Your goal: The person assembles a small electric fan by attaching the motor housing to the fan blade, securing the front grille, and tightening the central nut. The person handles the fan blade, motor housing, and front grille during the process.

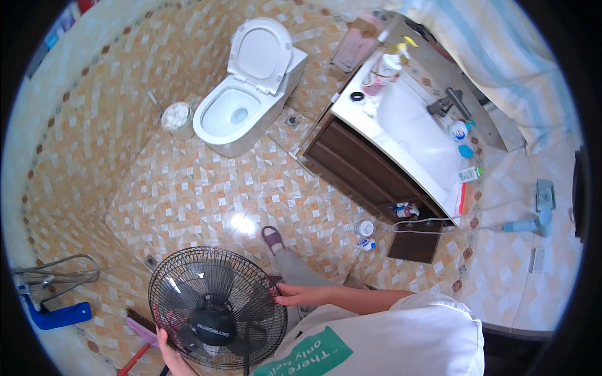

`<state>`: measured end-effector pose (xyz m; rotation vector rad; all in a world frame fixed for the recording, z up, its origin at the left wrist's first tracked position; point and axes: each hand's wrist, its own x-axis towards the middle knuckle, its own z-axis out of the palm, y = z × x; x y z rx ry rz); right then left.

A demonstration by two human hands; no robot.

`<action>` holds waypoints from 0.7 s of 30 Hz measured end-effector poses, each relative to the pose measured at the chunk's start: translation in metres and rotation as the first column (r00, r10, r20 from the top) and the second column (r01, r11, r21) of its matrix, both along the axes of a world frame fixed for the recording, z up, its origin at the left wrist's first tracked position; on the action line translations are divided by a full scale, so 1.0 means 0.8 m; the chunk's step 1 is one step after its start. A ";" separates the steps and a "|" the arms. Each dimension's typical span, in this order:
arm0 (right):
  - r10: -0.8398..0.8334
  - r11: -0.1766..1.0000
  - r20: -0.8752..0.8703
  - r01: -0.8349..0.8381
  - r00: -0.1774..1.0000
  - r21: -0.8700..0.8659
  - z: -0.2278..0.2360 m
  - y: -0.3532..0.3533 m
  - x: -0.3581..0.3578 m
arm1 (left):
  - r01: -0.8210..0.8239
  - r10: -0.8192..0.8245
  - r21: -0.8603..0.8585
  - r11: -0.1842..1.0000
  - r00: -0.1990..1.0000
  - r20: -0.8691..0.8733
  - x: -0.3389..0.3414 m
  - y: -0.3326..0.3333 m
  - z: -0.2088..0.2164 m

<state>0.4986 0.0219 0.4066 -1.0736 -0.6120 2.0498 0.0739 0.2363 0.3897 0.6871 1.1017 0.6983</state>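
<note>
A black electric fan [216,285] with a round wire guard is right in front of my body at the lower left. My left hand [172,356] holds the lower left rim of the guard, with part of the hand cut off by the picture's lower edge. On the opposite side, my right hand [304,294] grips the guard's rim, its fingertips partly hidden behind the wires. Behind the guard show the dark blades. Most of the fan's stand is hidden below the guard.
A white toilet [229,116] with its lid raised stands ahead, beside a waste bin [178,119]. To the right is a washbasin cabinet [357,166]; bottles [365,244] stand on the floor near its open door [415,243]. A red-handled broom [133,360] lies near my left hand.
</note>
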 end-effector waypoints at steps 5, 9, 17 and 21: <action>0.134 0.990 -0.023 -0.133 0.991 0.042 0.055 -0.017 0.034 | 0.297 -0.302 0.051 0.953 0.942 0.148 0.050 0.087 0.063; -0.274 0.909 0.710 -0.066 0.648 0.412 0.056 -0.009 0.170 | 0.396 -0.406 0.116 0.911 0.910 0.084 0.139 0.103 0.104; -0.540 0.672 0.705 0.270 -0.459 0.690 0.031 0.063 0.565 | 0.547 -0.550 0.061 0.835 0.832 0.077 0.338 0.125 0.082; -0.484 0.758 0.694 0.142 -0.532 0.637 0.003 0.075 0.633 | 0.517 -0.516 -0.047 0.854 0.856 0.038 0.399 0.139 0.040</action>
